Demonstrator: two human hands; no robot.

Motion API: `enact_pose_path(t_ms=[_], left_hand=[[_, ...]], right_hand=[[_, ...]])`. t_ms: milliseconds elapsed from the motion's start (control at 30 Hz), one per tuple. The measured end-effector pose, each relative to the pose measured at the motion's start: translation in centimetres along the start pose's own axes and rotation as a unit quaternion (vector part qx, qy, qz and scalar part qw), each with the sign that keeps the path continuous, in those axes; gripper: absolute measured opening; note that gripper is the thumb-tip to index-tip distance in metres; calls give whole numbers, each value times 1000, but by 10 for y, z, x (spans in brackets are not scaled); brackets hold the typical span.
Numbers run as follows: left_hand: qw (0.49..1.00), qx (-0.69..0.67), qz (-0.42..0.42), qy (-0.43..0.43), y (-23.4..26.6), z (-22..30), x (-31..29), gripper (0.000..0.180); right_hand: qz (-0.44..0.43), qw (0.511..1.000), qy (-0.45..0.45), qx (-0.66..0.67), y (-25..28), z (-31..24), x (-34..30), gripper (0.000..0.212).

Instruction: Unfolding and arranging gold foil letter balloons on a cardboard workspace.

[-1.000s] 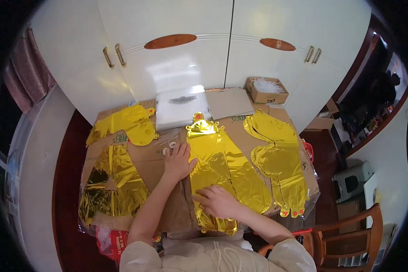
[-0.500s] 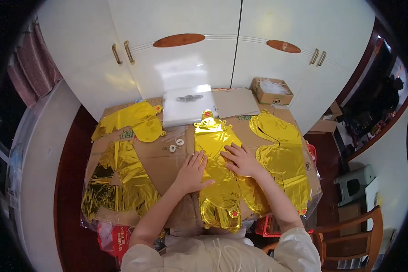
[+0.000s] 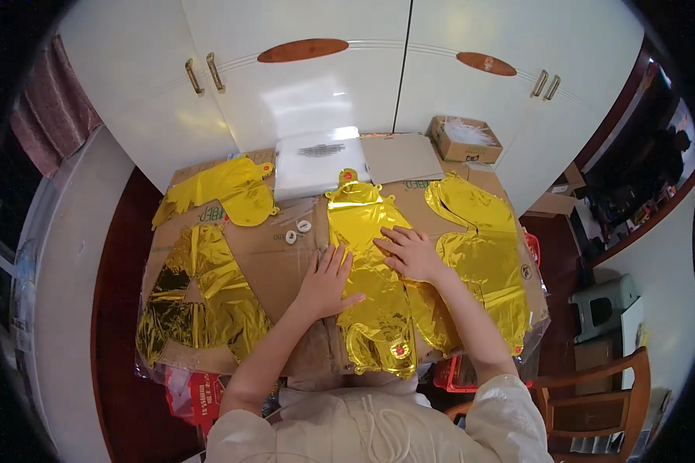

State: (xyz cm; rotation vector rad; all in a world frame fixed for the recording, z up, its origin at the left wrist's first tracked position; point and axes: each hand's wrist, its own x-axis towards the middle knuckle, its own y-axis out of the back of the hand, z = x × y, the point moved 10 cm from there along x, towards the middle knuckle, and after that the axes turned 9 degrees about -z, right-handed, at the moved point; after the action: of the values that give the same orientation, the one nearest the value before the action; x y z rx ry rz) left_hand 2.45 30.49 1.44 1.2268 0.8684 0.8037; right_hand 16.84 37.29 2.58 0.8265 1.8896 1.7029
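A flat gold foil balloon [image 3: 367, 289] lies lengthwise down the middle of the cardboard-covered table [image 3: 301, 297], its near end reaching the front edge. My left hand [image 3: 324, 282] rests flat at its left edge, fingers stretched out and thumb spread across the foil. Lying on the upper right part of the same balloon is my right hand [image 3: 411, 253], with its fingers apart. Neither hand grips anything. Another gold foil balloon [image 3: 486, 258] is spread at the right, partly beside my right forearm. More gold foil lies at the left: a far piece [image 3: 228, 189] and a creased near piece [image 3: 220, 285].
Two small white discs [image 3: 297, 231] sit left of the middle balloon. Behind are a plastic-wrapped white stack [image 3: 316, 170], a cardboard sheet [image 3: 401, 160] and a small box [image 3: 465, 140] of white bits, against white cabinet doors [image 3: 301, 100]. A wooden chair [image 3: 594, 413] stands at the right.
The whole scene sits slightly higher in the picture. Both hands stay spread on the middle balloon, with little visible movement over it.
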Motion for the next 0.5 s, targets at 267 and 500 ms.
enact_pose_path(t_ms=[267,500], left_hand=[[1000,6,-17,5,-2,3,-5,92],[1000,-3,13,12,-3,3,-6,91]], right_hand=[[-18,999,-48,9,-1,-11,-18,49],[-5,999,-36,-14,1,-12,-16,49]])
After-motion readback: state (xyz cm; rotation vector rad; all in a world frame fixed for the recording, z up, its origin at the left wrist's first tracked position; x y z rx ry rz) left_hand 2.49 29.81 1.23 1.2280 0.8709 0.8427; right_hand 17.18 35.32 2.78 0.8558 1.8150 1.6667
